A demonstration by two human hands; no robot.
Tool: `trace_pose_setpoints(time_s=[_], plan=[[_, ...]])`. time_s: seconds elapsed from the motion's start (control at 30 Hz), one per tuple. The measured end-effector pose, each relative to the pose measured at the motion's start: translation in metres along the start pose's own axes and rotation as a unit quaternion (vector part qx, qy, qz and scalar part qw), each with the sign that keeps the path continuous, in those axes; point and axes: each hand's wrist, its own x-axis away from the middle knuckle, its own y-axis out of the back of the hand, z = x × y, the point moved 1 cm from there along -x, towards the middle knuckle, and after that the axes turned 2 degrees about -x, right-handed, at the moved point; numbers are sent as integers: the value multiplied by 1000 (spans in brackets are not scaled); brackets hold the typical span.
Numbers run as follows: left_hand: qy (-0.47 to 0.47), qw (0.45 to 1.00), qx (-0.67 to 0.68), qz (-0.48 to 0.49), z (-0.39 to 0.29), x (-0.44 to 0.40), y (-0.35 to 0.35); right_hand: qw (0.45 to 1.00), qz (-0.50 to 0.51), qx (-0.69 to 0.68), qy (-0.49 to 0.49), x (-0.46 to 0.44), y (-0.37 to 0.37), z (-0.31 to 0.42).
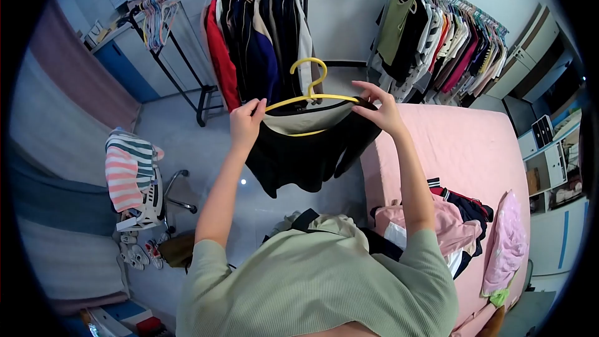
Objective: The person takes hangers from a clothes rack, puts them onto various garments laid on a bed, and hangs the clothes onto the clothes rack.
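The person's left hand (247,126) pinches the black garment (296,162) at one shoulder, by the end of the yellow hanger (310,95) set inside its neckline. At the other shoulder, the right hand (382,111) has thumb and forefinger apart, and whether its hidden fingers grip the cloth cannot be told. The garment hangs in the air above the floor (206,175), beside the pink bed (458,131).

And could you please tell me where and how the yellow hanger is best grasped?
I'd take the yellow hanger by its hook, from above: it rises clear of the black garment, while the left hand and right hand occupy both ends.
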Motion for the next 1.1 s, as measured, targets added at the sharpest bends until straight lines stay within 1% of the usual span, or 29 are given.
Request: trace_pose_setpoints(time_s=[0.03, 0.07, 0.17, 0.2, 0.3, 0.37, 0.43, 0.53, 0.63, 0.67, 0.77, 0.8, 0.83, 0.87, 0.9, 0.93, 0.97, 1.0, 1.03, 1.1], plan=[[11, 1000, 6, -2, 0, -3, 3, 999, -4, -42, 1, 2, -2, -2], [22, 1000, 11, -4, 0, -5, 6, 997, -29, -64, 19, 4, -9, -6], [37, 999, -7, 10, 6, -9, 14, 999, 33, 15, -16, 5, -12, -16], [47, 999, 3, 1, 7, -9, 14, 998, 37, 48, 22, 2, -13, -15], [42, 999, 13, -23, 10, -12, 21, 995, 0, 76, 67, -3, -18, -20], [49, 998, 9, -24, 11, -14, 26, 995, 12, 83, 57, -9, -23, -31], [59, 998, 4, -28, 14, -16, 28, 995, 39, 86, 36, -17, -25, -25], [85, 996, -6, -29, 19, -17, 30, 989, 61, 106, 81, -35, -31, -7], [111, 993, -19, -23, 28, -21, 30, 983, 183, -22, -14, -63, -45, -3], [111, 993, -22, -28, 35, -23, 29, 970, 223, -101, 4, -73, -51, -19], [103, 993, -9, -53, 53, -36, 28, 907, 325, -260, -61, -102, -57, -33], [98, 993, -5, -58, 61, -41, 28, 897, 334, -283, -59, -112, -59, -36], [93, 994, -1, -63, 68, -48, 29, 898, 323, -293, -65, -122, -63, -38], [125, 992, 1, -27, 76, -53, 30, 908, 309, -275, -62, -131, -65, -39], [113, 992, -1, -61, 82, -61, 28, 918, 295, -257, -60, -140, -68, -41], [100, 990, -3, -95, 87, -69, 24, 910, 296, -277, -84, -149, -72, -44], [87, 988, -4, -128, 92, -77, 21, 905, 300, -289, -87, -157, -77, -48], [112, 988, -33, -102, 94, -82, 22, 899, 293, -312, -90, -164, -83, -50], [98, 986, -66, -117, 100, -86, 18, 893, 286, -334, -94, -172, -90, -52], [73, 978, -132, -147, 113, -94, 6, 884, 304, -346, -83, -190, -101, -55]])
